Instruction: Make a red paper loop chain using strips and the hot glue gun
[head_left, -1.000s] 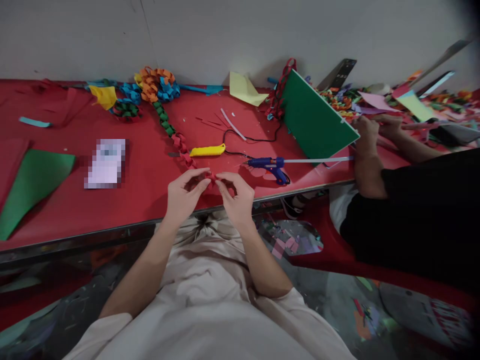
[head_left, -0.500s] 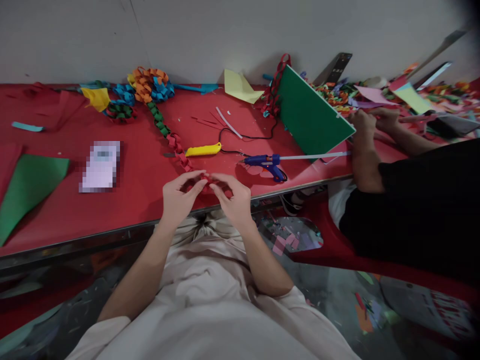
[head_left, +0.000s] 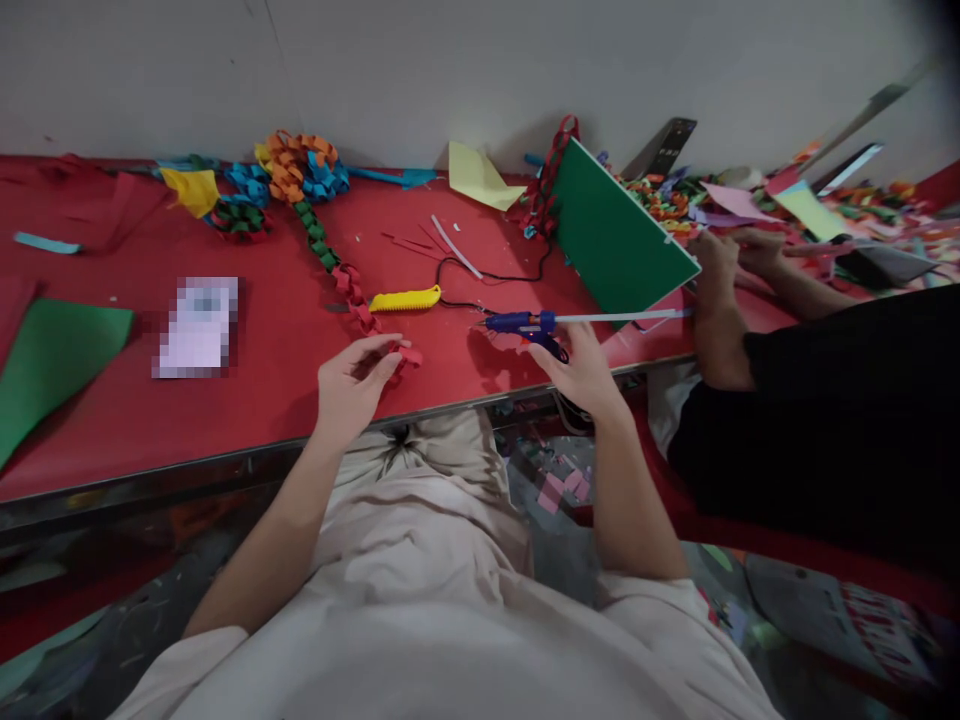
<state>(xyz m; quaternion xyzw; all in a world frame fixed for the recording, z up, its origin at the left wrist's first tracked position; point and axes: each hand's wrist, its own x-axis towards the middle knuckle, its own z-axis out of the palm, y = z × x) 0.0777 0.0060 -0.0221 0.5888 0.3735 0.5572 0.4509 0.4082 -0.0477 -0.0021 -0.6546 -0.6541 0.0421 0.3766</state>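
One green sheet (head_left: 67, 360) is lying at nine o'clock from the left hand (head_left: 351, 388), on a red table (head_left: 232, 410). Between nine and ten, a pale rectangle (head_left: 199, 328) is resting, its markings dissolving into blocks. At eleven, yellow paper (head_left: 193, 191) is sitting beside an orange bunch (head_left: 300, 167). From that bunch a paper chain (head_left: 319, 242) is running down toward five o'clock, turning from green to red. The left hand is pinching its red end loop (head_left: 410, 355) between thumb and fingers, just above the table's near edge. At one o'clock a yellow knife (head_left: 405, 299) is lying just beside the chain.

Toward three, the right hand (head_left: 574, 368) is curving thumb and fingers around the handle of a blue glue gun (head_left: 517, 322); how tightly they are closing I cannot tell. Beyond, a green board (head_left: 619, 230) is leaning. At one o'clock from the right hand, a black device (head_left: 671, 147) is showing marks too small to read. At two, a co-worker's hands (head_left: 716, 262) are showing; at four, a grey bag (head_left: 817, 610) is carrying red lettering, unreadable here.
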